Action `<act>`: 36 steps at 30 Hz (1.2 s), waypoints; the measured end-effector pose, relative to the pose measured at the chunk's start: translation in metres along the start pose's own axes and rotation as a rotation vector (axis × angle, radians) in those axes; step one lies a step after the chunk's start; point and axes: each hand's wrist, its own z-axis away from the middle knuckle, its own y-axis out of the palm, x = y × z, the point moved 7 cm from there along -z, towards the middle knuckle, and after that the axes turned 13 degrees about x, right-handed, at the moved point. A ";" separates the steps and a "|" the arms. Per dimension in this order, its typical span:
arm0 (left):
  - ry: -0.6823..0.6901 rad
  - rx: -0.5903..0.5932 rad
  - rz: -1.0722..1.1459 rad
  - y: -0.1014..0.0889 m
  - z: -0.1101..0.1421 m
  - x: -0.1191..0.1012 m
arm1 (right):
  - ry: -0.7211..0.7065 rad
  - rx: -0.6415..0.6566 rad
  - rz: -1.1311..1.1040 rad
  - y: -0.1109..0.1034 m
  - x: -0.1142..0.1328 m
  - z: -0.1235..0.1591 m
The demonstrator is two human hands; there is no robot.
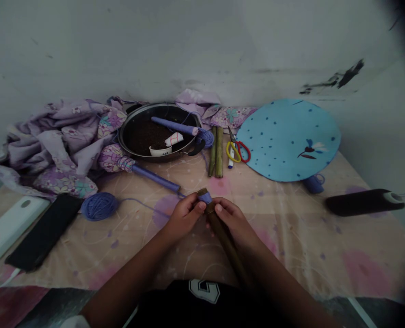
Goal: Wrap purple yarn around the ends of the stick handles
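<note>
My left hand and my right hand both grip a brown bamboo stick near its upper end. The stick slants up and away from my body. Just above my fingers, a band of purple yarn wraps the stick, with its bare tip showing beyond. A thin purple strand runs left past my left hand to a ball of purple yarn on the cloth. A purple-wrapped stick lies just beyond my hands, its far end bound in floral fabric.
A dark pan holds a purple-wrapped stick and a white cup. Green bamboo pieces, scissors and a round blue paper disc lie beyond. A black roller lies right; a phone lies left. A wall backs the table.
</note>
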 end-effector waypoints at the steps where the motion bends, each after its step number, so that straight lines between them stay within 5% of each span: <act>1: -0.001 -0.012 -0.071 -0.001 0.001 -0.002 | 0.010 0.006 0.019 0.001 0.002 -0.001; 10: 0.060 -0.052 -0.485 -0.003 0.001 -0.016 | 0.068 -0.040 0.131 0.005 0.008 -0.009; 21: 0.001 0.040 -0.300 -0.001 -0.002 -0.010 | 0.070 -0.048 0.092 0.000 0.002 -0.006; 28: -0.038 -0.108 -0.286 -0.011 0.002 -0.003 | -0.016 -0.075 0.105 -0.008 0.005 -0.005; 36: 0.010 -0.007 0.110 -0.003 -0.003 0.000 | 0.025 0.048 -0.059 0.000 -0.004 -0.003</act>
